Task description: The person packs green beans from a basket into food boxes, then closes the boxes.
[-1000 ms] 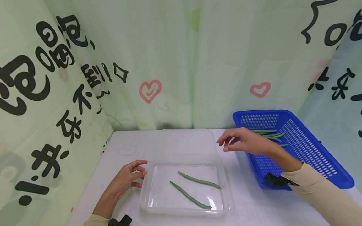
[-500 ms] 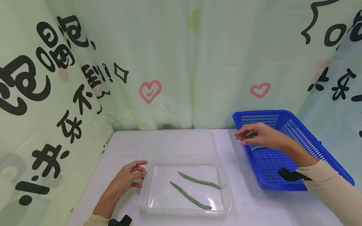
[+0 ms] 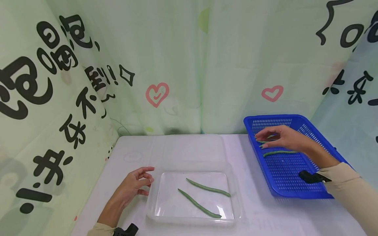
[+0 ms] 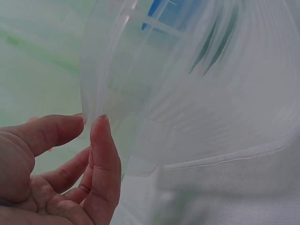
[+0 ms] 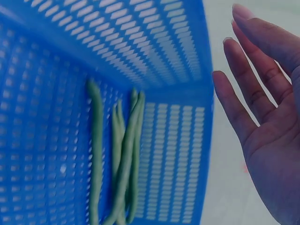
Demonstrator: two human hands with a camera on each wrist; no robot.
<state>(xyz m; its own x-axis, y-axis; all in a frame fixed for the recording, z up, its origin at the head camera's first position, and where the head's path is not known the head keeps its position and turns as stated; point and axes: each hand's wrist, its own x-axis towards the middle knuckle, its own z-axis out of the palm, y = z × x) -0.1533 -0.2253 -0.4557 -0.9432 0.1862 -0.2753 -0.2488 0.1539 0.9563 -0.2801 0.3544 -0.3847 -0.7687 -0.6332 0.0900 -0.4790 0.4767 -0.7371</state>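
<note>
A clear plastic container [image 3: 193, 221] stands on the table with two green beans [image 3: 208, 189] lying apart on its floor. At its left rim is my left hand [image 3: 134, 185]; in the left wrist view, thumb and finger pinch the rim's edge. My right hand [image 3: 283, 137] hovers over the far left part of a blue mesh basket [image 3: 298, 177], fingers bent and parted, holding nothing. In the right wrist view, a single green bean [image 5: 96, 150] lies beside a small bunch of green beans [image 5: 125, 159] in the basket. The hand partly hides this bunch in the head view.
The table [image 3: 177, 149] has a white cover. Pale green curtains [image 3: 230, 65] with black lettering and red hearts hang behind it and at both sides. The basket stands to the right of the container, with a strip of table between them.
My right hand has moved rightward from beside the basket's left rim to above the beans inside it. The left hand, the container and its two beans have stayed in place.
</note>
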